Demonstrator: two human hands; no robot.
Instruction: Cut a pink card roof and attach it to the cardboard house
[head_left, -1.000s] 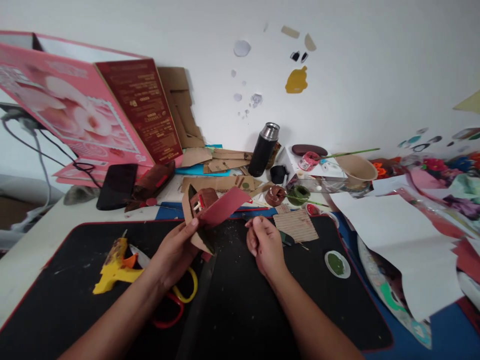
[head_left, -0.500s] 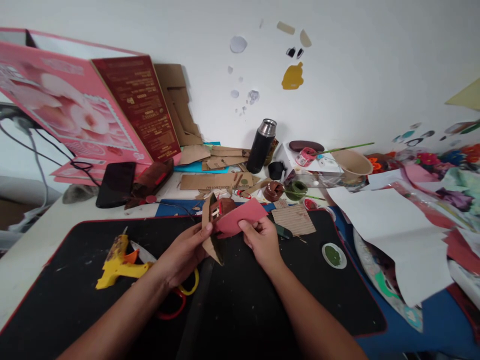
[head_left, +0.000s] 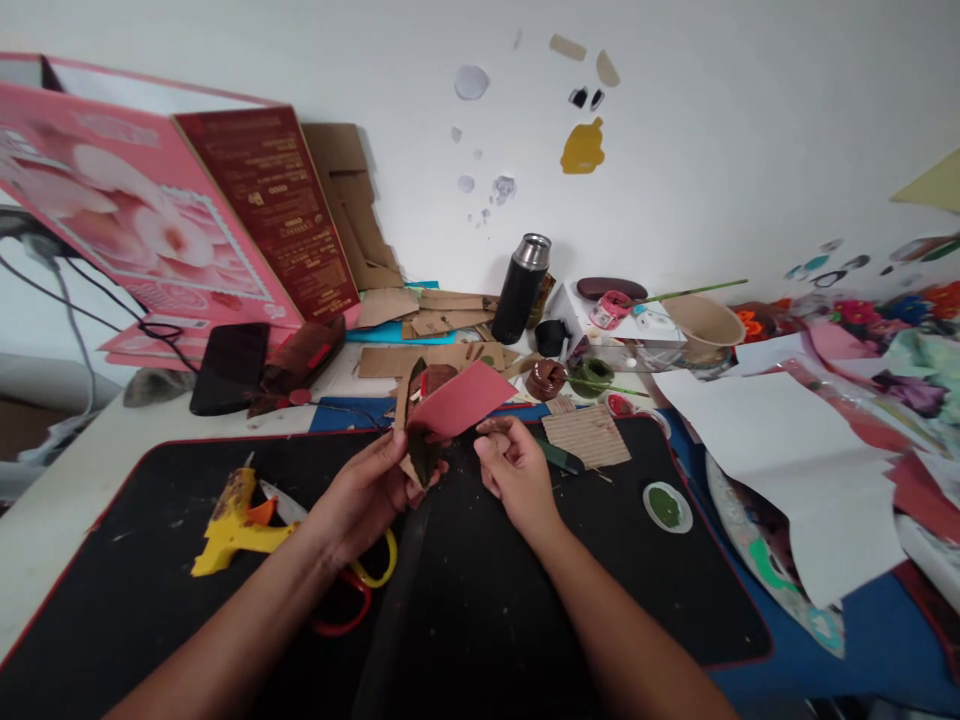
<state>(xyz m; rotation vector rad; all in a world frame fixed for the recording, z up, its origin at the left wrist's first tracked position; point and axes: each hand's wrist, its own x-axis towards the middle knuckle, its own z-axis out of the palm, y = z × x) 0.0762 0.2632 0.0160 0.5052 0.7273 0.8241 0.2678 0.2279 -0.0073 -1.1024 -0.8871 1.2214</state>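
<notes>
Over the table's (head_left: pixel 60 500) black mat (head_left: pixel 150 580), the left hand (head_left: pixel 367 490) is pinching a cardboard model (head_left: pixel 420 460) with its red card (head_left: pixel 461 398); the right hand (head_left: pixel 514 475) is hovering beside, fingers (head_left: pixel 496 432) loosely curled, empty; squaring the card likely needs both.

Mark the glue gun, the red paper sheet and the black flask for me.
glue gun (head_left: pixel 225 532), head view, on its yellow body.
red paper sheet (head_left: pixel 465 397), head view, middle of its flat face.
black flask (head_left: pixel 519 302), head view, on the dark barrel below the steel cap.
</notes>
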